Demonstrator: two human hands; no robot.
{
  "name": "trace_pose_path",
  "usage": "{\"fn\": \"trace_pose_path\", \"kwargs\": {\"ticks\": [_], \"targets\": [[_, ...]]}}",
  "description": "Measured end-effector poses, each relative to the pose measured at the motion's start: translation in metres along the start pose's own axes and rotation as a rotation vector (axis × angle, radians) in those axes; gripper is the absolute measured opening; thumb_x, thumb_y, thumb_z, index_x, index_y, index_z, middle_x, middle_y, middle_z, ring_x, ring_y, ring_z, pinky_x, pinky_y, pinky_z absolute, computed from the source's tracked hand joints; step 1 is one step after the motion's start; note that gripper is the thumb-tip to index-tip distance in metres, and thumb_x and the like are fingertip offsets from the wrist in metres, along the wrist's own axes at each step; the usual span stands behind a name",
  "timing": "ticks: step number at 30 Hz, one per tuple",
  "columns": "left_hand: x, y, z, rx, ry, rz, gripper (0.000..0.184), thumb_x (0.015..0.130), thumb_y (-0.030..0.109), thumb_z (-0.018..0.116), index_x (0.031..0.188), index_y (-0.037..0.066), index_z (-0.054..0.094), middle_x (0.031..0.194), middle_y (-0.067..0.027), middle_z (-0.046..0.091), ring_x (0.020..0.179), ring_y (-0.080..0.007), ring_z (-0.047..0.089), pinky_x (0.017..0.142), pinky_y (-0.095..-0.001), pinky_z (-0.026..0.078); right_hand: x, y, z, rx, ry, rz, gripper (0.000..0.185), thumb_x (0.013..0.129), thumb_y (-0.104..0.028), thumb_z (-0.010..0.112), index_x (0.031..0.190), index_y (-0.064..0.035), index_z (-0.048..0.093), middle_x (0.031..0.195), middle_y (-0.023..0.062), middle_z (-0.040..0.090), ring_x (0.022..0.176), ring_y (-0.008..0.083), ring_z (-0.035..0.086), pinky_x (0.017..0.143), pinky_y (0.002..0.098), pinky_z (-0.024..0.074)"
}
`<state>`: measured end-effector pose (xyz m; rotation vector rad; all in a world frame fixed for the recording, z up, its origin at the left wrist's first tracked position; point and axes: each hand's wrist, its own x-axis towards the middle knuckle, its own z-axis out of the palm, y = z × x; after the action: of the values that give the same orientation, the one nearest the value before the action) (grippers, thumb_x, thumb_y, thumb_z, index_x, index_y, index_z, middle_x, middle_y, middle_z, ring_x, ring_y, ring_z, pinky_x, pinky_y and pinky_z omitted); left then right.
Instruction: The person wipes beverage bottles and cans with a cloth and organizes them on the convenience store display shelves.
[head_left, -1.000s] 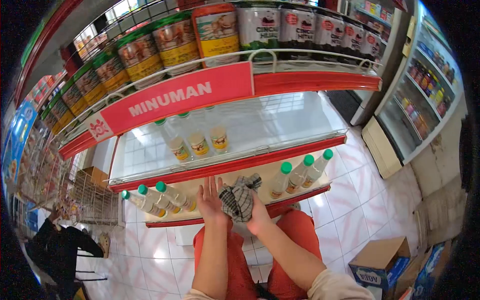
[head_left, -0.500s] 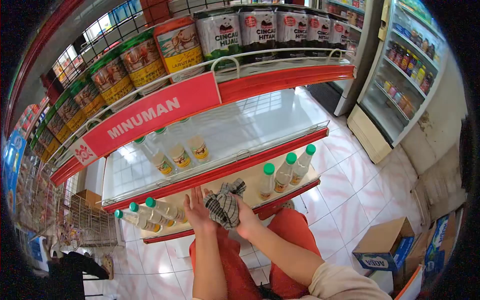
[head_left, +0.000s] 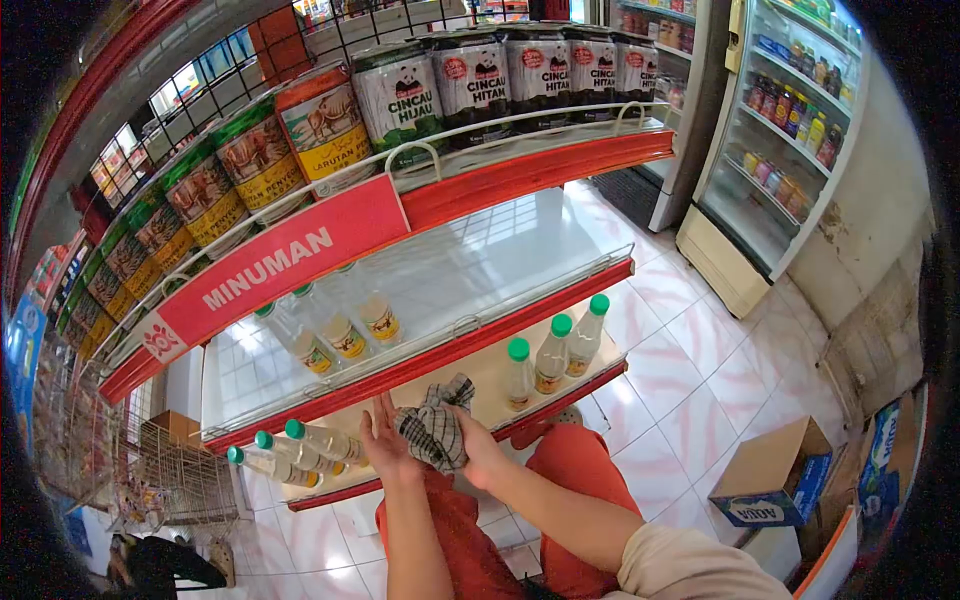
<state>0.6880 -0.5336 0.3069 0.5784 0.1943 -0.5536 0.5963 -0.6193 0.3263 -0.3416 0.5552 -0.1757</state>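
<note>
A crumpled checkered cloth (head_left: pixel 437 425), grey-white and black, is gripped by my right hand (head_left: pixel 482 452) in front of the low shelf. My left hand (head_left: pixel 391 442) lies just beside the cloth, fingers stretched out and palm turned up; whether it touches the cloth I cannot tell. To the left on the lowest shelf (head_left: pixel 470 400) stand clear bottles with green caps (head_left: pixel 318 446). Similar bottles (head_left: pixel 553 358) stand at the shelf's right end. One level up, three more labelled bottles (head_left: pixel 345 335) stand toward the left of the white shelf (head_left: pixel 500 245).
Cans and pouches (head_left: pixel 400 95) line the top shelf behind a wire rail, above a red MINUMAN sign (head_left: pixel 290 265). A glass-door fridge (head_left: pixel 775 150) stands at the right. An open cardboard box (head_left: pixel 770 470) sits on the tiled floor. Wire baskets (head_left: pixel 190 470) are at the left.
The view has shifted slightly, so the shelves appear a little further left. My right hand still holds the cloth, and my left hand stays open beside it.
</note>
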Motion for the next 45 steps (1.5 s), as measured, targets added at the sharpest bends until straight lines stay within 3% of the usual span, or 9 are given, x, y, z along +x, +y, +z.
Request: {"fn": "trace_pose_path", "kwargs": {"ticks": [18,22,27,31,36,39,41,44,45], "targets": [[0.018,0.004,-0.023,0.04,0.034,0.016,0.05,0.091,0.036,0.045,0.132,0.008,0.041,0.135,-0.0017,0.045,0.122,-0.0224,0.041,0.103,-0.0407,0.032,0.008,0.002,-0.007,-0.072,-0.105,0.01,0.026,0.09,-0.029,0.05,0.1,-0.0073,0.06,0.093,0.0028,0.065,0.084,0.0128,0.062,0.075,0.0272,0.0491],[0.01,-0.003,-0.022,0.0,-0.188,0.063,0.049,0.091,0.035,0.045,0.131,0.007,0.043,0.135,-0.0028,0.045,0.121,-0.0208,0.041,0.102,-0.039,0.032,0.008,0.001,-0.012,-0.25,-0.106,-0.059,0.03,0.09,-0.031,0.051,0.103,-0.0048,0.059,0.094,0.0049,0.065,0.084,0.0125,0.061,0.075,0.027,0.0477],[-0.02,-0.015,-0.021,0.641,-0.239,0.141,0.049,0.092,0.03,0.043,0.137,0.01,0.036,0.139,-0.0054,0.039,0.122,-0.0277,0.039,0.102,-0.0401,0.029,0.04,0.031,-0.07,-0.88,0.093,-0.234,0.036,0.09,-0.031,0.05,0.109,-0.0014,0.058,0.091,0.0098,0.064,0.081,0.0157,0.06,0.07,0.0302,0.0472],[-0.03,-0.046,-0.056,1.312,-0.236,-0.082,0.047,0.092,0.023,0.045,0.135,0.007,0.037,0.138,-0.0088,0.039,0.117,-0.0266,0.044,0.092,-0.0371,0.039,0.091,0.071,-0.183,-1.663,0.176,-0.116,0.03,0.09,-0.027,0.048,0.106,-0.0064,0.062,0.086,0.0142,0.063,0.077,0.0228,0.06,0.065,0.0353,0.0474],[0.036,0.01,-0.132,1.528,-0.779,0.335,0.044,0.09,0.025,0.049,0.127,0.002,0.045,0.129,-0.0128,0.045,0.107,-0.0221,0.052,0.079,-0.0319,0.048,-0.026,0.015,-0.151,-1.002,0.297,-0.397,0.03,0.087,-0.029,0.054,0.105,-0.0072,0.06,0.087,0.012,0.064,0.078,0.0212,0.06,0.065,0.0345,0.0477],[-0.115,0.014,-0.053,0.889,-0.323,0.157,0.035,0.087,0.024,0.053,0.112,0.0,0.055,0.115,-0.0135,0.055,0.097,-0.0223,0.057,0.079,-0.034,0.047,-0.104,-0.011,-0.148,-0.706,0.142,-0.53,0.035,0.087,-0.035,0.053,0.102,-0.0031,0.059,0.09,0.0096,0.063,0.078,0.0184,0.059,0.068,0.034,0.0475],[-0.161,-0.002,-0.024,0.398,-0.181,0.086,0.046,0.094,0.035,0.04,0.129,0.005,0.042,0.134,-0.0185,0.041,0.116,-0.0295,0.046,0.1,-0.0399,0.033,-0.175,-0.024,-0.159,-0.41,-0.019,-0.453,0.037,0.087,-0.037,0.054,0.112,-0.0093,0.06,0.096,0.0059,0.065,0.09,0.0152,0.06,0.079,0.0347,0.0487],[-0.151,-0.024,-0.046,0.477,-0.611,-0.098,0.066,0.094,0.05,0.032,0.142,0.007,0.018,0.149,-0.0112,0.018,0.136,-0.0359,0.012,0.112,-0.0464,0.009,-0.215,-0.026,-0.169,-0.227,-0.13,-0.399,0.041,0.09,-0.04,0.048,0.115,-0.0082,0.056,0.103,0.007,0.063,0.092,0.0159,0.06,0.082,0.0342,0.0488],[-0.157,-0.032,-0.041,0.57,-0.555,-0.217,0.061,0.095,0.041,0.035,0.142,0.006,0.019,0.149,-0.0123,0.015,0.135,-0.027,0.019,0.112,-0.0428,0.016,-0.219,-0.025,-0.175,-0.064,-0.179,-0.389,0.041,0.091,-0.04,0.047,0.117,-0.0086,0.055,0.104,0.0072,0.063,0.092,0.0167,0.06,0.082,0.034,0.0488]]}}
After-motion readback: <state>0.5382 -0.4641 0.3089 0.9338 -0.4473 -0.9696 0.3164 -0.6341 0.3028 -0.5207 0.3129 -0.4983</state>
